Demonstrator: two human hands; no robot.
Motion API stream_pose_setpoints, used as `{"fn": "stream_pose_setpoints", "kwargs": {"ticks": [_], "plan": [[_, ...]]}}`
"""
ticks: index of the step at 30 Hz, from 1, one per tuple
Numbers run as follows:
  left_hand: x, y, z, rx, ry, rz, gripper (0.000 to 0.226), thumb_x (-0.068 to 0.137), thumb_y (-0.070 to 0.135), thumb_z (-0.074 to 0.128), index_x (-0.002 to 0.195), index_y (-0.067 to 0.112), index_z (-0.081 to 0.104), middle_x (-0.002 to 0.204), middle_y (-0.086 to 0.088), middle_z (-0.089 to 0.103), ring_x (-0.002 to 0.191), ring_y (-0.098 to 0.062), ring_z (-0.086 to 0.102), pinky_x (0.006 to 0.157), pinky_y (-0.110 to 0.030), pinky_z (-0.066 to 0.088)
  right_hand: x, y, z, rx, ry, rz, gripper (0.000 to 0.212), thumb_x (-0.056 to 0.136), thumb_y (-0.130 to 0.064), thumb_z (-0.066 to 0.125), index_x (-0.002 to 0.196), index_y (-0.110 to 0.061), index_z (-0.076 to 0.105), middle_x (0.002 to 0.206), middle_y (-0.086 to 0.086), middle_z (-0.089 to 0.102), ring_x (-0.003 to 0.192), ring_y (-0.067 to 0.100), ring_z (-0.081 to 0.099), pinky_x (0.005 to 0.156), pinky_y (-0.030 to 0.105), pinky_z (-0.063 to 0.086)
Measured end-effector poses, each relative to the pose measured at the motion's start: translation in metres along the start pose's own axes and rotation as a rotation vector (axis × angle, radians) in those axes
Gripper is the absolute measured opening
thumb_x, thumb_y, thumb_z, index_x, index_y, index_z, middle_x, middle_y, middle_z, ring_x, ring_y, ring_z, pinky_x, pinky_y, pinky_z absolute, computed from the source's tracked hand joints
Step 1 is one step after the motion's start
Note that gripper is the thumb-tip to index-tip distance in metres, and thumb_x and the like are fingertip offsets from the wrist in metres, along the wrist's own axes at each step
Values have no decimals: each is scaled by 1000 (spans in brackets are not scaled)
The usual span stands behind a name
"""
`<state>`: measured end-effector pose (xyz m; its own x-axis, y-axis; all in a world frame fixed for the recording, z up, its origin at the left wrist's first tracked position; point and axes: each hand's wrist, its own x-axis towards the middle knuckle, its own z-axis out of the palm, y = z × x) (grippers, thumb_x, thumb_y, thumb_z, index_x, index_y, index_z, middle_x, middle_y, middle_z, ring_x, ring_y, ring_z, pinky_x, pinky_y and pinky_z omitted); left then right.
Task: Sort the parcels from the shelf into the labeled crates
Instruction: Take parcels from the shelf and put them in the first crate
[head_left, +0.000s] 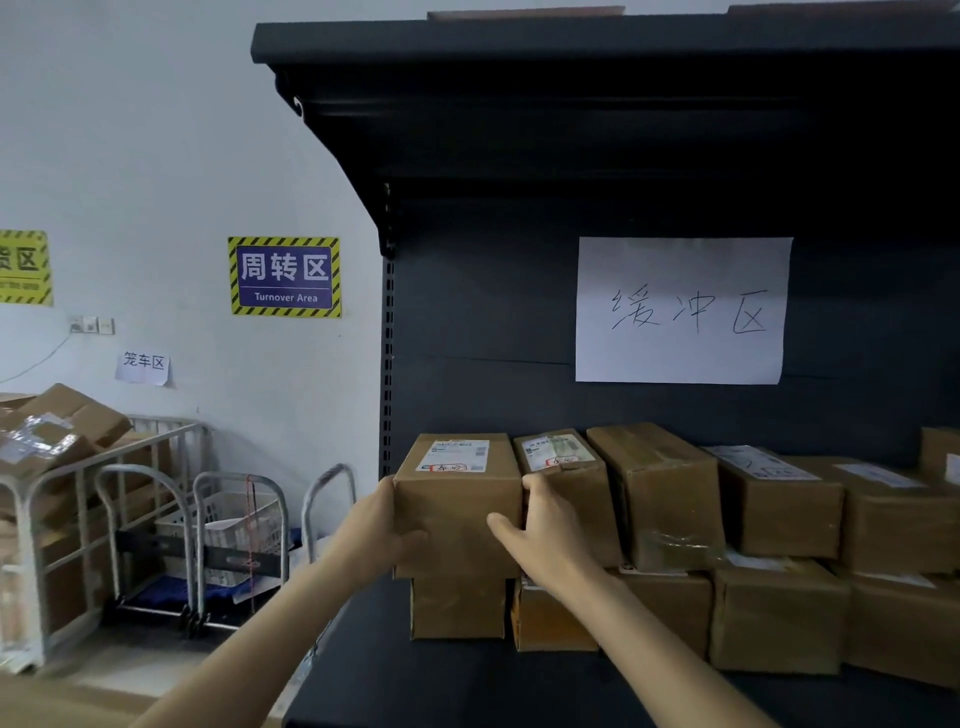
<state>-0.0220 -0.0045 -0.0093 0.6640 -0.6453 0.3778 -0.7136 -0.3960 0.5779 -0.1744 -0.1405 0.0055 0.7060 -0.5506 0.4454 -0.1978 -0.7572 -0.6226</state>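
Clamping end box (457, 519) between left hand (376, 525) and right hand (543, 530), one per side; likely to lift off stack (457, 608).

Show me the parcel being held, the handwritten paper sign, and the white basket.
held parcel (457, 499): head view, bare front face.
paper sign (680, 312): head view, middle of the sheet.
basket (234, 512): head view, mesh side wall.

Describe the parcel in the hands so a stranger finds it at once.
Find the dark shelf with the handwritten paper sign. In the upper row of brown boxes, it is the leftmost parcel, atop a narrower box. Only it has the left hand and right hand gripping its sides.
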Motion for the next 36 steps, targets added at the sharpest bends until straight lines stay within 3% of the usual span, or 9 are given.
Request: {"fn": "stream_pose_setpoints", "kwargs": {"ticks": [2,6,8,10,13,17,24,30,36], "plan": [[-21,2,-1,-48,30,16,51,79,17,66,123,16,40,108,0,56,99,-20,56,84,-39,51,-14,0,0,138,31,-28,45,86,-36,60,121,-18,40,113,-4,58,88,0,53,60,6,41],[-62,7,0,-247,124,85,54,81,26,69,121,38,34,106,20,55,97,-1,56,75,-20,49,-40,1,4,415,118,-8,24,84,-42,60,96,-27,46,96,-11,61,86,1,58,63,10,45],[-76,12,3,-411,162,19,35,82,44,61,111,37,43,109,17,57,98,3,55,73,-16,48,-47,0,4,455,140,50,29,86,-47,54,101,-23,50,96,-11,58,89,5,56,66,12,42],[-83,15,6,-582,189,-101,30,84,54,47,104,31,50,108,9,60,99,-6,58,77,-26,51,-50,2,3,407,91,111,46,89,-48,49,122,-16,47,112,-8,54,104,10,52,81,19,41],[-90,15,9,-682,170,-218,24,93,42,46,106,22,51,108,4,59,101,-13,57,88,-35,50,-56,8,4,285,-82,101,45,92,-41,48,130,-17,47,127,-1,48,111,13,50,91,27,42],[-103,8,19,-637,68,-178,34,91,17,56,122,23,44,110,7,59,102,-10,60,74,-17,50,-69,15,11,206,-160,47,37,92,-31,52,127,-19,47,120,1,49,95,5,47,76,18,39],[-112,-8,23,-429,69,-98,51,89,4,57,136,11,39,128,-6,55,119,-20,53,102,-40,46,-83,24,39,171,-170,17,59,89,-19,60,140,-12,31,135,2,44,123,12,43,103,23,37],[-115,-31,33,-260,100,-176,58,86,10,63,138,15,36,128,0,52,118,-21,52,96,-29,45,-91,29,67,34,-195,24,66,90,-19,57,144,-14,20,138,2,38,124,13,43,97,17,36],[-117,-44,42,-192,97,-235,65,85,10,63,140,16,29,122,-4,56,115,-24,55,96,-44,48,-94,29,80,-30,-221,17,70,90,-17,57,145,-16,13,139,4,36,125,15,43,100,21,37]]}}
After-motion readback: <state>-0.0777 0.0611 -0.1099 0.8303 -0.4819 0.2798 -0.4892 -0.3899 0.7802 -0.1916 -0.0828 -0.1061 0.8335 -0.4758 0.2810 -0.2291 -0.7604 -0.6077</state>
